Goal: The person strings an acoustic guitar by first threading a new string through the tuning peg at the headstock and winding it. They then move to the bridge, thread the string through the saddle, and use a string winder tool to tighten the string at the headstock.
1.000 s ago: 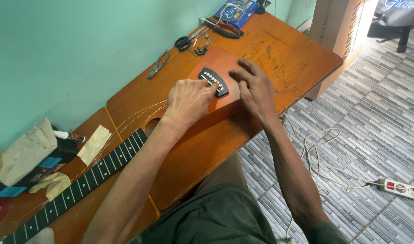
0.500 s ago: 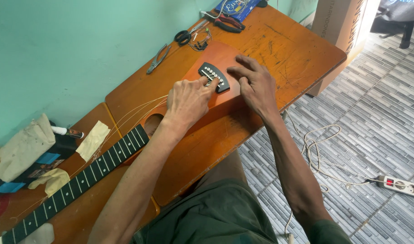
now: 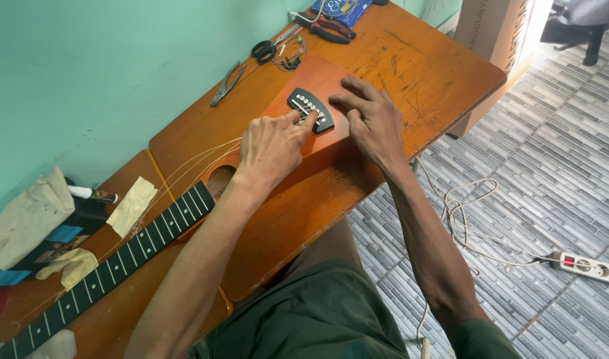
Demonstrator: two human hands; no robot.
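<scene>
Black bridge (image 3: 311,110) under two spread, empty hands: left (image 3: 271,147), right (image 3: 372,121); six pins.

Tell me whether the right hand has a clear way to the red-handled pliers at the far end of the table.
Probably yes. The right hand rests on the guitar body beside the bridge, holding nothing. Only bare table lies between it and the pliers, though reaching them would need some stretch.
</scene>
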